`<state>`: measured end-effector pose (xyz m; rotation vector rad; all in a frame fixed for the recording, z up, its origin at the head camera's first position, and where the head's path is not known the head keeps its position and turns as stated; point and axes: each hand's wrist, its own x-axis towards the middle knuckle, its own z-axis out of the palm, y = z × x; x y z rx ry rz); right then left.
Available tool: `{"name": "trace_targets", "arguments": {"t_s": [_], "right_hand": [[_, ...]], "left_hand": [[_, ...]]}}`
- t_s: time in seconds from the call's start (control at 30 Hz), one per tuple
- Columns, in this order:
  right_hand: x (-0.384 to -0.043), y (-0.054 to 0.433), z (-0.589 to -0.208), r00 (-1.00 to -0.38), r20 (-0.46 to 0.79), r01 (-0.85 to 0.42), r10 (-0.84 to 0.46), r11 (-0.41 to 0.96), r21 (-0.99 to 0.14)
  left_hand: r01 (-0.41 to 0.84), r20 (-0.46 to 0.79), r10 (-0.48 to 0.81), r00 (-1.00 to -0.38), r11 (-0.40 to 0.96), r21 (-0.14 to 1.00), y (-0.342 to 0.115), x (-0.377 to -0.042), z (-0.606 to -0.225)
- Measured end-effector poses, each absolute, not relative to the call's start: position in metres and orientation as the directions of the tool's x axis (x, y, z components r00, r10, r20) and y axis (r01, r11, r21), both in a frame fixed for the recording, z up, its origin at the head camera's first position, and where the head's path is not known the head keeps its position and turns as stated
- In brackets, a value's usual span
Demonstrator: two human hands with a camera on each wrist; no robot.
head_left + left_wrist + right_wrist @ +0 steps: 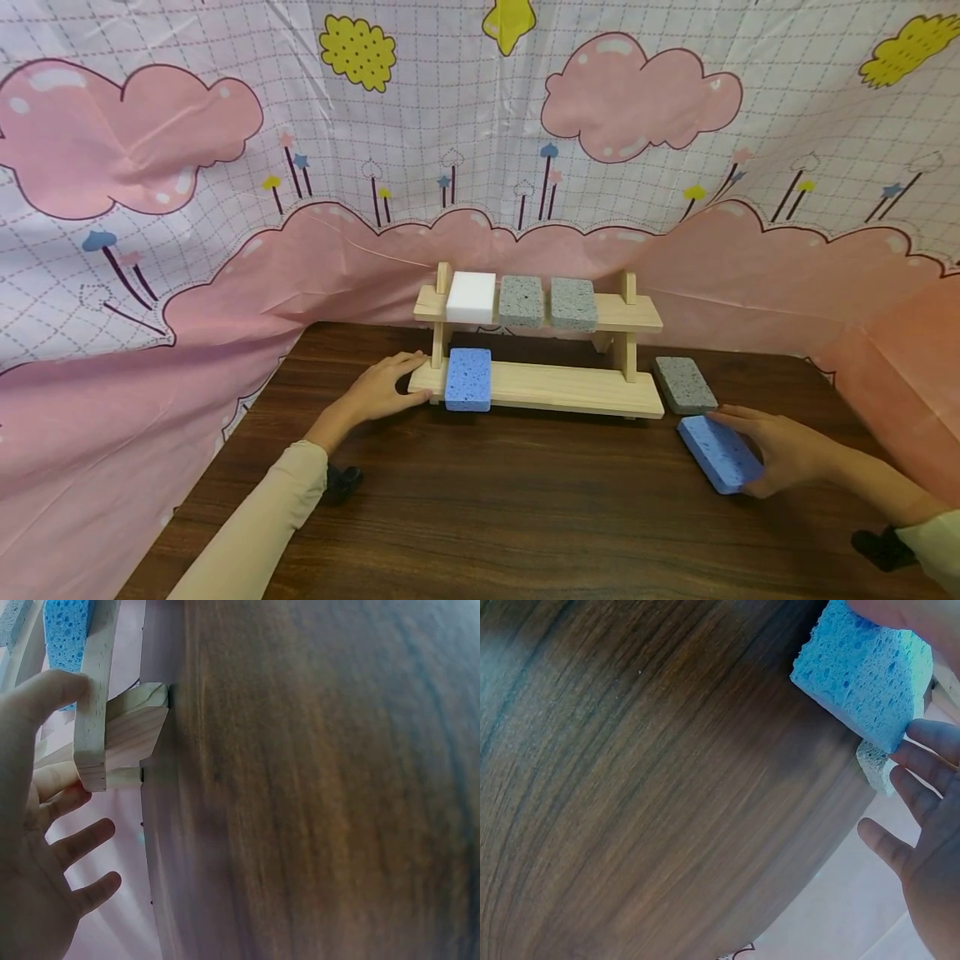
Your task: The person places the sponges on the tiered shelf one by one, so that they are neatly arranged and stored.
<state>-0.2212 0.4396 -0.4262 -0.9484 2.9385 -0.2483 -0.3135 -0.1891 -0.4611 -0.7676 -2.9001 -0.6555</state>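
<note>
A two-tier wooden rack (562, 387) stands on the table. My left hand (386, 385) holds the left end of its lower shelf, thumb at one edge and index finger at the other; in the left wrist view the other fingers of that hand (45, 825) are spread. My right hand (787, 450) grips a blue sponge (720, 454) between thumb and fingers, tilted, right of the rack. In the right wrist view the pitted blue sponge (862, 675) shows clearly. Another blue sponge (468, 379) lies on the lower shelf's left part, near my left hand.
On the upper shelf sit a white block (472, 296) and two grey sponges (521, 300), side by side. Another grey sponge (685, 383) lies on the dark wooden table (525, 508), just right of the rack. Behind hangs a pink patterned cloth (360, 275).
</note>
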Motion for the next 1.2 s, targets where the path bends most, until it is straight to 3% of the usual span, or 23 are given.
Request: {"name": "trace_targets", "arguments": {"t_s": [1.2], "right_hand": [[-0.222, 0.413, -0.409, -0.806, 0.102, -0.591, -0.583, 0.801, -0.092]], "left_hand": [[0.488, 0.166, 0.461, -0.872, 0.789, 0.373, -0.188, -0.313, -0.454]]}}
